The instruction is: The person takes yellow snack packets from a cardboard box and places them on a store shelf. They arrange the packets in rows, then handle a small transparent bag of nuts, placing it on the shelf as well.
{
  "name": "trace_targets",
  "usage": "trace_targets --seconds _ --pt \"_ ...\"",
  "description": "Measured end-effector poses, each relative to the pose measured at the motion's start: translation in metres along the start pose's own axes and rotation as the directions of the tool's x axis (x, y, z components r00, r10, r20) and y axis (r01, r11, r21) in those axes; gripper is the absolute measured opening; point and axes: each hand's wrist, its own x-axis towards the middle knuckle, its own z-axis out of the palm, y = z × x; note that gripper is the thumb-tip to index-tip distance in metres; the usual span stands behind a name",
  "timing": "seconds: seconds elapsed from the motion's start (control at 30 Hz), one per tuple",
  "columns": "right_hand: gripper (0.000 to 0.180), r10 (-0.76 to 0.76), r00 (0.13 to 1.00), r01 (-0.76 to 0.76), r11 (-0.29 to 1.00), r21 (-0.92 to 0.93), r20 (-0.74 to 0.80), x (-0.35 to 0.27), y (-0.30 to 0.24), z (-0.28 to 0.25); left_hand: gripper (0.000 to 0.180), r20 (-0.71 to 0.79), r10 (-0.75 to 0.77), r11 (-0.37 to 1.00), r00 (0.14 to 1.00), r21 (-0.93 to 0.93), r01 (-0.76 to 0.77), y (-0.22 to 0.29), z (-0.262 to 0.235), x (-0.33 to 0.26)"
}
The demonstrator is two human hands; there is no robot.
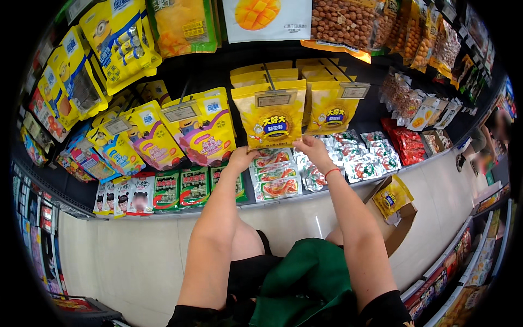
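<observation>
Green cloth (305, 272) lies on our lap, right below our eyes. Past it, our 2 bare hands are at the big yellow bag (271, 122), which hangs face out at the front of its row. Our left hand (243, 158) pinches the low left corner, and our right hand (314, 151) pinches the low right corner. More yellow bags (329, 111) hang just to the right. We think this bag is as good as up, since it hangs under the metal rod (268, 74) with the price tag (273, 99) in front. What looks left is 1 like bag (392, 197) in the open brown box (402, 231) on the floor; we can't see all of that box. Below our hands, the shelf (163, 215) holds flat red and white packs (275, 175), with silver packs (348, 158) to the right and green packs (180, 188) to the left. Pale, shiny floor (141, 256) runs behind us, with more racks (479, 261) about, and a person (479, 143) shows far to the right.
</observation>
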Motion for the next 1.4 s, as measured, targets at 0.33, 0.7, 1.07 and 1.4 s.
trace_targets --seconds 0.33,0.7,1.07,1.4 --pt "0.017 0.079 0.997 -0.079 0.991 -0.105 -0.006 -0.020 0.022 -0.011 0.036 0.337 -0.267 0.964 0.903 0.100 0.247 0.014 0.013 -0.004" --pt "0.020 0.205 0.979 -0.206 0.978 -0.023 -0.009 -0.088 0.006 -0.106 0.039 0.591 0.068 0.993 0.804 -0.117 0.002 0.148 0.109 -0.026" --pt "0.021 0.387 0.889 -0.367 0.922 0.124 -0.246 -0.218 0.040 -0.217 0.043 0.720 0.178 0.978 0.670 -0.203 -0.042 0.203 0.253 -0.031" --pt "0.021 0.533 0.698 -0.405 0.844 0.350 -0.478 -0.296 0.125 -0.290 0.048 0.804 0.150 0.975 0.576 -0.217 0.049 0.214 0.425 -0.044"
